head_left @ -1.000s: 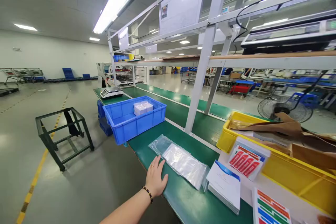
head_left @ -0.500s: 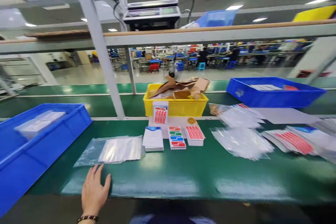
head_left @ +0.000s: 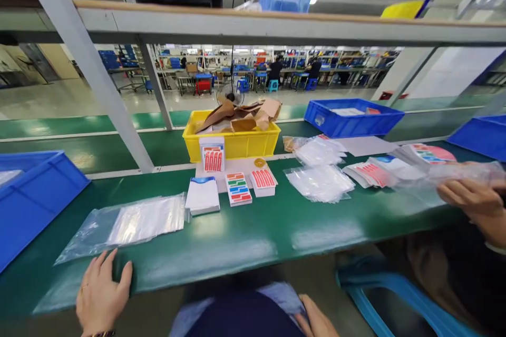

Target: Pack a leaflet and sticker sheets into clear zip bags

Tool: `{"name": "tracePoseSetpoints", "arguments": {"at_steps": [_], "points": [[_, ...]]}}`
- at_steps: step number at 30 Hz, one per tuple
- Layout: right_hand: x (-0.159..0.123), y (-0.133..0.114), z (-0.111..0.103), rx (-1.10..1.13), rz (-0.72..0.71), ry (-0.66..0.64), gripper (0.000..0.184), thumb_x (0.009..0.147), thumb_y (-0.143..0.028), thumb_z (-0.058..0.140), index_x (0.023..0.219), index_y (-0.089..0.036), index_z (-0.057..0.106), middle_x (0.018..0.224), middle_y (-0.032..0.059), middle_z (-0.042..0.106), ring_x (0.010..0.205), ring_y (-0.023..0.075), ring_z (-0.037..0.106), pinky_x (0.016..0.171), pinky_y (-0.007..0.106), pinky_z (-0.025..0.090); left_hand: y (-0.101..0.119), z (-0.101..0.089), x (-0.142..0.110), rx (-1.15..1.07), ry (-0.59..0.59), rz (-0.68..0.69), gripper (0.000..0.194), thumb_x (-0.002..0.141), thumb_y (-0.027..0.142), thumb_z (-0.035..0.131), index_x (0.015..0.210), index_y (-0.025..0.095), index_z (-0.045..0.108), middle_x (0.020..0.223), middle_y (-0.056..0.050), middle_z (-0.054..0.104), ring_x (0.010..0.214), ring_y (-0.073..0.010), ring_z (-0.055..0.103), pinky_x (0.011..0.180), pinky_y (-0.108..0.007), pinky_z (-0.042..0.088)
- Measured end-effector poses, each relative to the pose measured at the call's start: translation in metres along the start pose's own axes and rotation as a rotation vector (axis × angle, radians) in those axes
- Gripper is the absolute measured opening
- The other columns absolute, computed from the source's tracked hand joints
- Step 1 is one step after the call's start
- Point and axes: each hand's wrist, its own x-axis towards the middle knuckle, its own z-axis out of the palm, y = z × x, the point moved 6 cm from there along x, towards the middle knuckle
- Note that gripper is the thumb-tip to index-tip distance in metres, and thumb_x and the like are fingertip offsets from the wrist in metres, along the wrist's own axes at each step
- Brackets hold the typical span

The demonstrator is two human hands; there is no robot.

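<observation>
My left hand lies palm down at the front edge of the green table, fingers spread, holding nothing. Just beyond its fingertips is a stack of clear plastic bags. Low in the view, my right hand rests against my clothing at my lap, partly cut off; its visible fingers are stretched out and apart. Ahead stand a stack of white cards with a blue top, a stack of multicoloured sticker sheets and a stack of red-printed sheets. Another red-printed stack leans on the yellow bin.
Brown paper scraps fill the yellow bin. Blue bins stand at left and back right. Loose clear bags lie right of centre. A co-worker's hand holds a clear bag at far right, above a blue stool.
My view has swung right and down, so the table things sit further left. My right hand and the co-worker's hand have come into view. My left hand stays flat near the bags.
</observation>
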Motion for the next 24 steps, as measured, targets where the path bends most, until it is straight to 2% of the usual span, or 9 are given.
{"name": "tracePoseSetpoints", "arguments": {"at_steps": [3,7,11,14,21,24], "points": [[0.006,-0.011,0.000,-0.033,-0.025,-0.098,0.026,0.080,-0.038,0.035,0.087,-0.021,0.054,0.093,0.0101,0.063,0.092,0.0236,0.058,0.081,0.035,0.045,0.006,-0.012,-0.001,-0.054,0.061,-0.017,0.054,0.077,0.046,0.029,0.116,0.013,0.046,0.124,-0.011,0.043,0.120,-0.0248,0.034,0.101,-0.036,0.026],[0.007,-0.024,0.002,-0.001,-0.058,-0.162,0.032,0.077,-0.036,0.045,0.105,-0.021,0.048,0.107,0.0094,0.056,0.098,0.0223,0.053,0.084,0.033,0.042,0.011,-0.016,-0.001,-0.081,0.046,-0.018,0.050,0.076,0.043,0.035,0.115,0.014,0.047,0.123,-0.011,0.044,0.118,-0.0262,0.035,0.099,-0.038,0.028],[0.009,-0.035,0.001,-0.009,-0.103,-0.190,0.021,0.077,-0.030,0.043,0.091,-0.018,0.053,0.093,0.0102,0.058,0.091,0.0242,0.053,0.081,0.036,0.040,0.009,-0.017,-0.001,-0.099,0.066,-0.003,0.049,0.076,0.042,0.037,0.116,0.014,0.047,0.123,-0.011,0.044,0.118,-0.0264,0.035,0.100,-0.038,0.026],[0.011,-0.041,-0.001,0.017,-0.141,-0.247,0.018,0.079,-0.029,0.039,0.080,-0.019,0.054,0.083,0.0076,0.058,0.083,0.0223,0.054,0.075,0.032,0.040,0.007,-0.015,-0.002,-0.098,0.080,-0.004,0.048,0.077,0.041,0.038,0.116,0.014,0.047,0.123,-0.011,0.044,0.118,-0.0264,0.035,0.099,-0.038,0.027],[0.016,-0.033,-0.008,0.150,-0.141,-0.414,0.021,0.079,-0.035,0.042,0.074,-0.019,0.055,0.075,0.0026,0.060,0.073,0.0183,0.055,0.067,0.027,0.039,0.006,-0.014,-0.003,-0.138,0.112,0.016,0.044,0.076,0.036,0.040,0.113,0.014,0.049,0.121,-0.011,0.045,0.117,-0.0259,0.035,0.100,-0.038,0.025],[0.019,-0.028,-0.004,0.201,-0.121,-0.471,0.030,0.078,-0.042,0.043,0.065,-0.017,0.053,0.066,-0.0001,0.056,0.064,0.0148,0.052,0.059,0.024,0.039,0.005,-0.015,-0.003,-0.144,0.106,0.004,0.044,0.076,0.035,0.042,0.114,0.014,0.048,0.121,-0.011,0.045,0.118,-0.0264,0.034,0.100,-0.039,0.025]]}}
